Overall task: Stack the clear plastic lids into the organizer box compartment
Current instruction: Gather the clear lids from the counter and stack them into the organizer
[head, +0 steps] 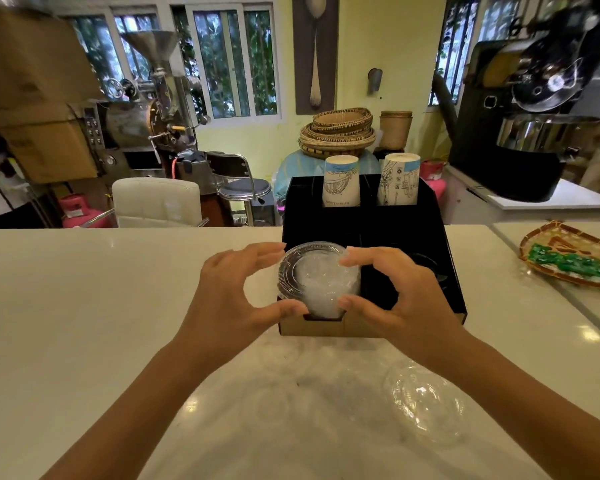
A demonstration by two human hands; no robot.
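A stack of clear plastic lids (317, 277) sits in the front left compartment of the black organizer box (454, 299) on the white counter. My left hand (236, 299) curls around the stack's left side, thumb at its front rim and fingers at its back. My right hand (399, 292) pinches the stack's right edge between thumb and forefinger. Another clear domed lid (426, 403) lies loose on the counter near my right forearm. The front right compartment is dark, and I cannot tell what it holds.
Two upside-down paper cup stacks (342, 181) (399, 180) stand in the box's rear compartments. A woven tray (568, 258) with green items lies at the right. Behind the counter (84, 289) are a white chair, a stool, baskets and roasting machines.
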